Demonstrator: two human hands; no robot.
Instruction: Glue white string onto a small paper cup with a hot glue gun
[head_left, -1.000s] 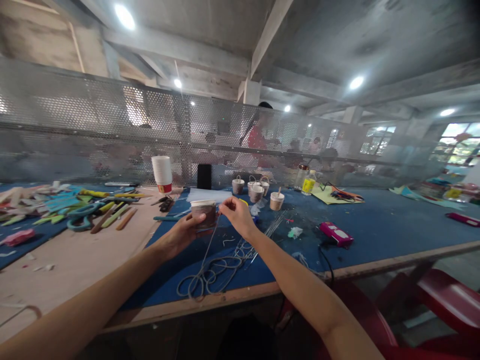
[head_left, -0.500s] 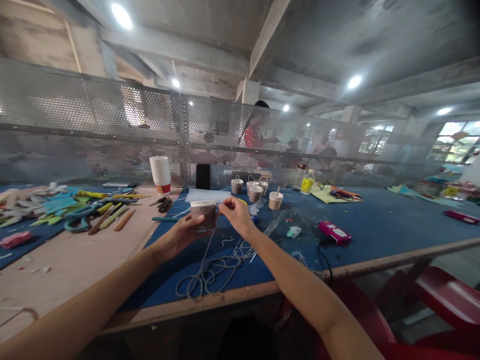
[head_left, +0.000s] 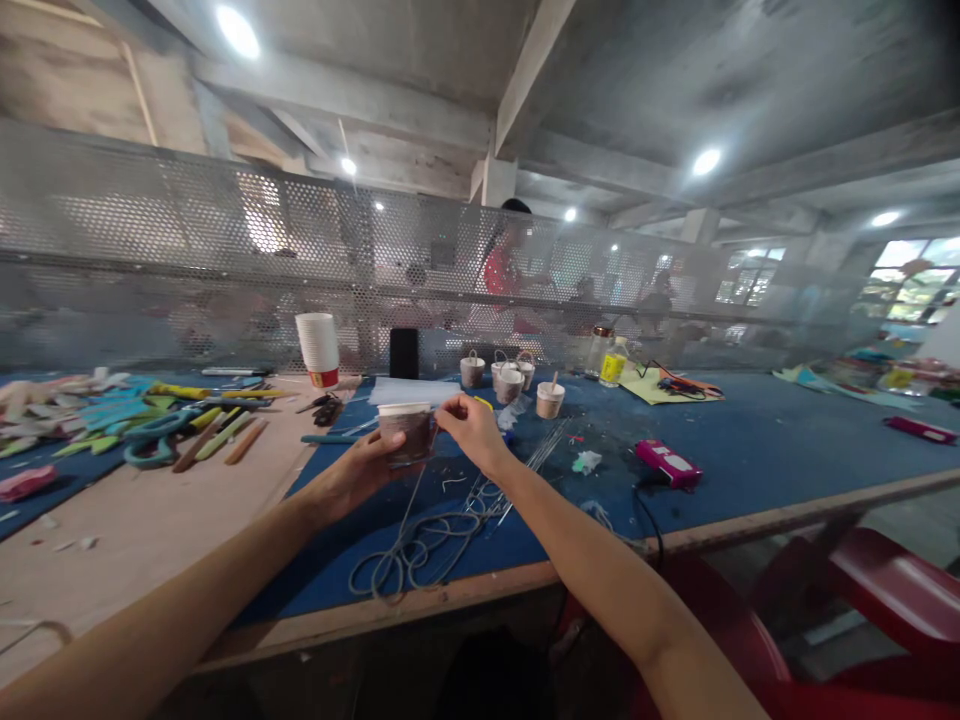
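My left hand is closed around a small paper cup with a white rim, its side covered in grey-brown cord. The cup is upright, just above the table. At its right side, the thumb and fingertips of my right hand are pinched together on the grey cord; the exact grip is too small to see clearly. From the cup the cord runs down to a loose tangle of loops near the table's front edge.
Several small cord-covered cups with handles stand behind my right hand. A stack of paper cups and scissors are at left. A magenta device with a black cable lies at right. A perforated metal screen borders the back.
My hands and the cup hold nearly the same pose. The whole view has shifted very slightly; nothing has been let go or picked up.
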